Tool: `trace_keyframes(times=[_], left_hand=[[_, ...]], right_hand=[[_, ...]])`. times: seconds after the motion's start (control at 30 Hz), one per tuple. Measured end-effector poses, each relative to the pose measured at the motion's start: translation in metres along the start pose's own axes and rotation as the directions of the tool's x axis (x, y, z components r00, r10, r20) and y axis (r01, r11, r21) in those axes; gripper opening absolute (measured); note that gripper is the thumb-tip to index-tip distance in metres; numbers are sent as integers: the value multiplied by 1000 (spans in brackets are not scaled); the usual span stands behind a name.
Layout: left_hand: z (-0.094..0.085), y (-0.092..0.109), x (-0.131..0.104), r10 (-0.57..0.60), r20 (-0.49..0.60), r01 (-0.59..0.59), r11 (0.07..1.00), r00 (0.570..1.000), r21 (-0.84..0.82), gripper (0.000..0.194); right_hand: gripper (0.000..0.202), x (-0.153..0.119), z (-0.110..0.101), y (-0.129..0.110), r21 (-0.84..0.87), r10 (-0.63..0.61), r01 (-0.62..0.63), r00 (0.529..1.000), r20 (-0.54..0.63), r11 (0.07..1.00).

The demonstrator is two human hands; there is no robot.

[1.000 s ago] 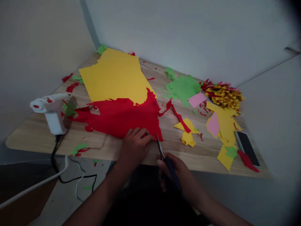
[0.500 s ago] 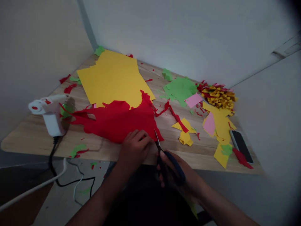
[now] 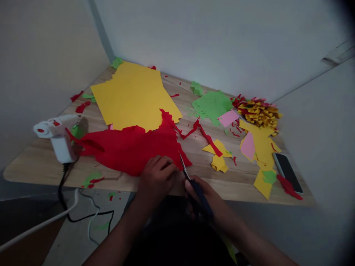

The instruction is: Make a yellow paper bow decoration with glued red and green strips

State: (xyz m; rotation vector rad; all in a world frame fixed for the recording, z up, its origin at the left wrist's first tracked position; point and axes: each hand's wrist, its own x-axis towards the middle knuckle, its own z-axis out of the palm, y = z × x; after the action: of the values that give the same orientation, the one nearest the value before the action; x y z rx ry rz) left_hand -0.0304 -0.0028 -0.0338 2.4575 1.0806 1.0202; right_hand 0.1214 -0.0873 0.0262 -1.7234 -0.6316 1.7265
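"So, what are the two hands doing?"

"The right hand (image 3: 212, 201) grips a pair of scissors (image 3: 199, 194) by the dark blue handles. Their blades point away from the person, with the tip at the right end of the red sheet (image 3: 130, 147)."

"And the left hand (image 3: 155, 175)?"

"Its fingers are bent and rest on the near edge of that sheet, just beside the blades. Whether they pinch the paper I cannot tell, as the thumb is mostly hidden."

"Where does the red sheet lie?"

"Near the front of the wooden table (image 3: 30, 164), its ragged far edge overlapping the yellow paper (image 3: 138, 94). Its narrow left end reaches toward the white glue gun (image 3: 60, 137)."

"What is over on the right?"

"A green sheet (image 3: 213, 105) lies toward the wall, and next to it sits a ruffled yellow and red paper bundle (image 3: 257, 113). Nearer the person, a phone (image 3: 287, 171) lies flat, with a red scrap (image 3: 288, 187) over its lower end."
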Motion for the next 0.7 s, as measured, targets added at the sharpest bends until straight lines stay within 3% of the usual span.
trace_keyframes(times=[0.23, 0.53, 0.7], left_hand=[[-3, 1, -4, 24, -28, -26, 998, 999, -56, 13], [-3, 1, -3, -62, -113, 50, 993, 992, -103, 14], [-7, 3, -4, 3, -83, -18, 984, 997, -179, 14]], right_hand=[[56, -2, 2, -11, 14, -15, 14, 997, 69, 1000], [55, -4, -3, -5, 53, 56, -62, 993, 105, 997], [55, 0, -1, -13, 43, -12, 7, 995, 104, 999]])
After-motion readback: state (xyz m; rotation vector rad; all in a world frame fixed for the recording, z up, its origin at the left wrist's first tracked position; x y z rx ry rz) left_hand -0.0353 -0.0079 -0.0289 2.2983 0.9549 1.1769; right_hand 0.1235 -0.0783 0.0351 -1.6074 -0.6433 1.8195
